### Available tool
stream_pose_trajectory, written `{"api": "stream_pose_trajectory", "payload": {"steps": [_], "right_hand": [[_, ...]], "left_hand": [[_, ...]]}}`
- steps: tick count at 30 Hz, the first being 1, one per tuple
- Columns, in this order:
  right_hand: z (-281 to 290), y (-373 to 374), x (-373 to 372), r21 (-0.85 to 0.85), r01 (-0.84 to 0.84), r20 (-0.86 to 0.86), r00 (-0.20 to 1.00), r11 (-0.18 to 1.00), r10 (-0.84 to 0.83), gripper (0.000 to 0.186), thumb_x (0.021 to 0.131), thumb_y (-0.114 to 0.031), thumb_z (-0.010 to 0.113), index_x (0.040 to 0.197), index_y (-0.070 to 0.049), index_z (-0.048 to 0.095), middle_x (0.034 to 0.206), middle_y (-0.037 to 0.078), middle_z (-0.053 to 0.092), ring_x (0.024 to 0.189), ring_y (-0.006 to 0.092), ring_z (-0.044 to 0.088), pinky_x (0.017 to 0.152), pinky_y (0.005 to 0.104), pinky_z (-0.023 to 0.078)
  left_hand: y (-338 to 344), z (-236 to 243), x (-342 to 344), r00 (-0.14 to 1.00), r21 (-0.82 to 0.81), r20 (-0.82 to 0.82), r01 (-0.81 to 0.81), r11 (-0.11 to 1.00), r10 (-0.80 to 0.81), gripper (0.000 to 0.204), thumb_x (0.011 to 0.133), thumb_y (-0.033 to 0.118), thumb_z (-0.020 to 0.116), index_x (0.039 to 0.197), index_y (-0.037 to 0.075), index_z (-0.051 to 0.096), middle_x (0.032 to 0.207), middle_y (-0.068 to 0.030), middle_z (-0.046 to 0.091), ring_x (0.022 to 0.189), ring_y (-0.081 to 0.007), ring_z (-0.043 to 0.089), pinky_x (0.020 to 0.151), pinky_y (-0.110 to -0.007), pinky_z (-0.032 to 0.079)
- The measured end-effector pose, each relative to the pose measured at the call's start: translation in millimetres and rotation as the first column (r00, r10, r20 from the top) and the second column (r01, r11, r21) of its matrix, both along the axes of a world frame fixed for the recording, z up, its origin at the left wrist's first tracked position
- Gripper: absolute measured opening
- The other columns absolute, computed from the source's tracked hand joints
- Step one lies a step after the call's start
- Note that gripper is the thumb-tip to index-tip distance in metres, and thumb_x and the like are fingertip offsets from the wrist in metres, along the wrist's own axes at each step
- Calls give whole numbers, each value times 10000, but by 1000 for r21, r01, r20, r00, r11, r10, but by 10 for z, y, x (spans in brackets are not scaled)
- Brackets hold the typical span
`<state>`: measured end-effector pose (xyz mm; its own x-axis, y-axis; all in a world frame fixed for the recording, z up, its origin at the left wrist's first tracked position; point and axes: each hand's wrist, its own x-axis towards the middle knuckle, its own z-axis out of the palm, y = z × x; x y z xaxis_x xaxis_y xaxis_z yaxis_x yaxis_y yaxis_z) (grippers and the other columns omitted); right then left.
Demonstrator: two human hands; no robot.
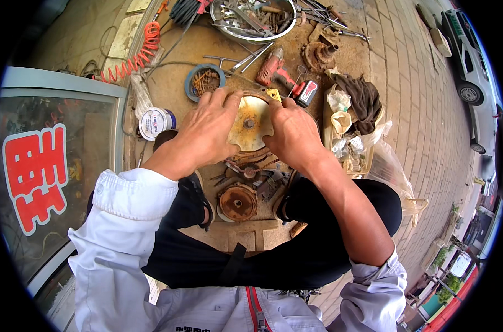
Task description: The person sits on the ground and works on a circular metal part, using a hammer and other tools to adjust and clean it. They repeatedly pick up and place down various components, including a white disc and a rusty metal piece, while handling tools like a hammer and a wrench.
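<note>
Glass door (93, 166) over there, red lettering (35, 177) on it
Left hand (208, 131) and right hand (295, 131) grip a yellowed disc (251, 127), rusty-rimmed

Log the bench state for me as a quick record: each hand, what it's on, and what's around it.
Left hand: fingers around the left edge of a pale round plate
Right hand: on the plate's right edge
Beyond plate: red cordless power tool; metal basin of tools
Left side: blue-rimmed dish of small rusty pieces; white tub
Right side: dark cloth; clear plastic bag
Between feet: rusty round part
Plate's underside: hidden
</note>
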<state>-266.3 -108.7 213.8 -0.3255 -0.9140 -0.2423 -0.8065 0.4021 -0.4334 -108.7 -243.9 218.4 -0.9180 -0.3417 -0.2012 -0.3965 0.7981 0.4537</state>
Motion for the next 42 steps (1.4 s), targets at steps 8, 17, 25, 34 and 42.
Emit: {"api": "stream_pose_trajectory", "payload": {"steps": [8,17,25,34,42], "right_hand": [[-120,24,54,-125,-238,-274,941,963,197,699,690,-110,815,1317,61,557,1346,217,544,1270,364,519,1092,472,418],[-152,4,111,-148,-285,-308,923,947,230,586,757,-86,702,1298,94,567,1277,217,569,1233,359,525,1101,467,400],[-193,34,57,-202,-312,-318,917,928,239,553,753,-67,705,1273,79,586,1232,214,590,1180,357,568,1029,456,445],[155,302,-293,9,-69,-298,952,998,69,515,805,-100,769,1272,13,584,1115,220,633,1105,397,607,962,462,502],[469,788,-251,14,13,-298,955,1000,-8,277,843,-219,761,877,20,625,857,230,669,889,428,650,807,503,503]], "left_hand": [[38,-139,-51,990,-140,-72,109,984,-120,1130,564,217,959,1502,-32,380,1465,-206,454,1305,-396,470,1088,-471,458],[41,-176,-91,986,-100,-106,121,988,-132,1137,521,210,973,1477,-30,406,1441,-187,484,1297,-383,478,1082,-457,464],[27,-169,-96,983,-105,-100,142,984,-152,1029,567,129,929,1455,-28,432,1430,-182,505,1281,-374,498,1082,-449,458],[-146,190,28,972,-316,-218,18,949,-90,372,768,0,695,1123,-66,605,1223,-230,596,1128,-398,583,971,-483,503],[-33,431,371,964,-414,-250,-23,910,-89,357,779,112,788,1078,-24,646,1201,-191,621,1124,-386,591,965,-480,495]]}}
